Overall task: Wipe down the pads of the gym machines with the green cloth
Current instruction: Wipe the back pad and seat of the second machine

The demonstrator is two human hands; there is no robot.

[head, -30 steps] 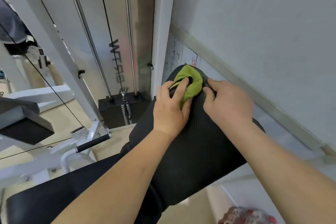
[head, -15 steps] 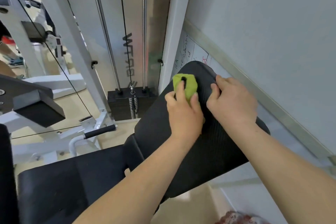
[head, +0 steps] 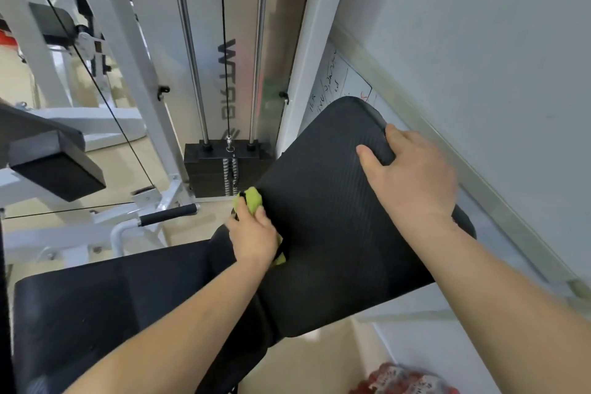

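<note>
I'm watching the left hand (head: 254, 235) gripping the bunched cloth (head: 252, 201) against the left edge of the pad (head: 323, 217), its free end poking up toward the weight stack (head: 206, 168). The right hand (head: 415, 179) is clasping the upper right edge (the pad's length running up toward the wall (head: 479, 41)).

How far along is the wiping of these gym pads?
Done: top of the pad, wiped a second ago. In hand: left hand presses the cloth on its left edge; right hand grips its top. Left, likely: the seat.
</note>
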